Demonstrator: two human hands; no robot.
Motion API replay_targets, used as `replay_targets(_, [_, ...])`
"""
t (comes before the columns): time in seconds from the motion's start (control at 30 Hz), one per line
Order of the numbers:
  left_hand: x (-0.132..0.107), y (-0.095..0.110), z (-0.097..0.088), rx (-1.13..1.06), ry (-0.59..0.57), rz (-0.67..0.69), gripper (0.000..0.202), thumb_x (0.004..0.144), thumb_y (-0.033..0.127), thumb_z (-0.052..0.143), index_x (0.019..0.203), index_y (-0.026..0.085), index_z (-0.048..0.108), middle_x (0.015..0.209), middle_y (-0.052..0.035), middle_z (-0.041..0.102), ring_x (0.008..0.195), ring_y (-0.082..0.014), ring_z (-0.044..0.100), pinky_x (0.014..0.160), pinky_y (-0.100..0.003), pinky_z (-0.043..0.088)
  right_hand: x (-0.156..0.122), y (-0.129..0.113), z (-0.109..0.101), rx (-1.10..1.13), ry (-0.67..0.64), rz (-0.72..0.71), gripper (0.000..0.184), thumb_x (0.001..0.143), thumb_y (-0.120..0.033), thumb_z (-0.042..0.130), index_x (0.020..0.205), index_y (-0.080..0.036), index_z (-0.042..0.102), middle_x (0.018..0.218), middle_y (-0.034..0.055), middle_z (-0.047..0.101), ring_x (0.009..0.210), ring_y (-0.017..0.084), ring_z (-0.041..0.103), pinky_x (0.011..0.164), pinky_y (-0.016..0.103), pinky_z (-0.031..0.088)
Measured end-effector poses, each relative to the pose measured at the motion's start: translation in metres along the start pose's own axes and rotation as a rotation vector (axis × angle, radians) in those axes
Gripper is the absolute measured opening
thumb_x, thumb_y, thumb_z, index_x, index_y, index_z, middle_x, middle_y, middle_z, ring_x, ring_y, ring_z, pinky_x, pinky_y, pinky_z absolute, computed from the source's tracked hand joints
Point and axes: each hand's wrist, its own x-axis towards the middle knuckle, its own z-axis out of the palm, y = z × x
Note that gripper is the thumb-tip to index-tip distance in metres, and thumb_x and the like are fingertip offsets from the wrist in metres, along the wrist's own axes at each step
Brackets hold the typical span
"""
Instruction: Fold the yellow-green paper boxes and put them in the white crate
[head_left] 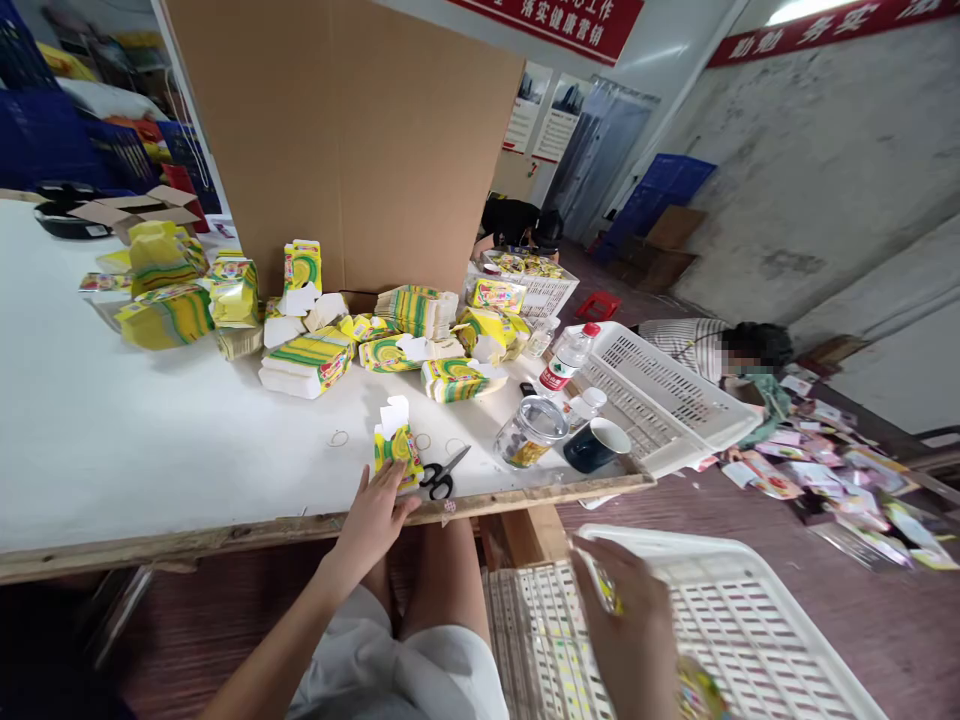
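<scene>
My left hand (379, 512) rests at the table's front edge, its fingers laid over a small yellow-and-green carton (396, 445) and holding it against the tabletop. The carton's white end flaps stand open at the far end. Just right of it lie black-handled scissors (439, 482). My right hand (630, 625), smeared by motion, is over a white plastic basket (750, 600) at lower right. Its fingers are curled, and a bit of a yellow packet (609, 590) shows between thumb and fingers. Another yellow packet (701, 690) appears below the wrist, partly hidden.
Stacks of flattened yellow cartons (307, 360) line the table's back before a tall cardboard sheet (345, 140). A clear jar (531, 432), a dark mug (596, 445) and a red-capped bottle (568, 358) stand right. Beyond another white basket (675, 400), a person (690, 345) bends near scattered cartons (840, 470).
</scene>
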Motion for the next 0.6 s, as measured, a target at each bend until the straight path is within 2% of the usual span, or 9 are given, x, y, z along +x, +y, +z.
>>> replay_targets(0.07, [-0.001,-0.006,0.006,0.005,-0.009,0.008,0.048,0.087,0.025,0.061,0.134,0.020,0.055,0.145,-0.0145,0.057,0.141,-0.0323,0.044,0.121,-0.058,0.012,0.008,-0.031,0.052,0.185,-0.234,0.091,0.030,0.089,-0.040,0.058,0.085,-0.020,0.080,0.096,0.0160,0.072,0.092,0.033,0.062,0.087,0.048,0.044])
replay_targets(0.1, [-0.003,-0.007,0.008,0.003,-0.011,0.012,0.048,0.087,0.025,0.061,0.134,0.020,0.054,0.146,-0.0139,0.056,0.141,-0.0311,0.044,0.121,-0.056,0.012,0.013,-0.048,0.080,0.211,-0.282,0.092,0.027,0.088,-0.036,0.059,0.083,-0.019,0.080,0.093,0.0155,0.073,0.090,0.032,0.062,0.086,0.047,0.044])
replay_targets(0.2, [-0.007,-0.009,0.010,-0.020,-0.010,0.016,0.051,0.087,0.022,0.060,0.136,0.020,0.051,0.146,-0.0137,0.056,0.139,-0.0292,0.047,0.122,-0.054,0.011,0.028,-0.096,0.150,0.254,-0.340,0.108,0.019,0.085,-0.027,0.064,0.089,-0.017,0.079,0.097,0.0170,0.072,0.095,0.034,0.061,0.089,0.048,0.043])
replay_targets(0.27, [-0.007,-0.009,0.008,-0.056,-0.003,0.010,0.055,0.087,0.020,0.059,0.140,0.019,0.047,0.144,-0.0153,0.058,0.135,-0.0290,0.052,0.122,-0.055,0.011,0.037,-0.116,0.178,0.290,-0.359,0.133,0.013,0.080,-0.021,0.067,0.084,-0.015,0.078,0.095,0.0180,0.071,0.098,0.037,0.060,0.091,0.050,0.042])
replay_targets(0.33, [-0.005,-0.010,0.005,-0.112,0.009,-0.001,0.058,0.087,0.020,0.058,0.143,0.017,0.043,0.140,-0.0170,0.061,0.132,-0.0296,0.056,0.122,-0.056,0.012,0.043,-0.124,0.191,0.342,-0.362,0.166,0.007,0.075,-0.017,0.068,0.076,-0.016,0.074,0.091,0.0174,0.070,0.100,0.038,0.060,0.093,0.051,0.041])
replay_targets(0.4, [-0.004,-0.011,0.003,-0.195,0.027,-0.015,0.057,0.087,0.022,0.060,0.142,0.018,0.044,0.136,-0.0172,0.065,0.130,-0.0301,0.057,0.121,-0.056,0.016,0.046,-0.123,0.195,0.413,-0.347,0.205,0.004,0.074,-0.018,0.067,0.072,-0.018,0.070,0.088,0.0153,0.070,0.099,0.037,0.060,0.094,0.051,0.041])
replay_targets(0.47, [-0.004,-0.010,0.002,-0.302,0.059,-0.040,0.054,0.089,0.029,0.061,0.140,0.020,0.046,0.135,-0.0165,0.065,0.131,-0.0297,0.056,0.119,-0.055,0.024,0.045,-0.118,0.191,0.504,-0.328,0.254,0.007,0.078,-0.024,0.065,0.073,-0.020,0.067,0.085,0.0123,0.071,0.094,0.033,0.062,0.092,0.049,0.043])
replay_targets(0.6, [-0.009,-0.002,-0.004,-0.553,0.184,-0.124,0.056,0.092,0.050,0.056,0.139,0.021,0.046,0.148,-0.0165,0.053,0.141,-0.0294,0.044,0.117,-0.048,0.032,0.033,-0.108,0.170,0.758,-0.327,0.377,0.027,0.084,-0.044,0.062,0.089,-0.019,0.064,0.081,0.0090,0.073,0.074,0.024,0.066,0.074,0.039,0.053])
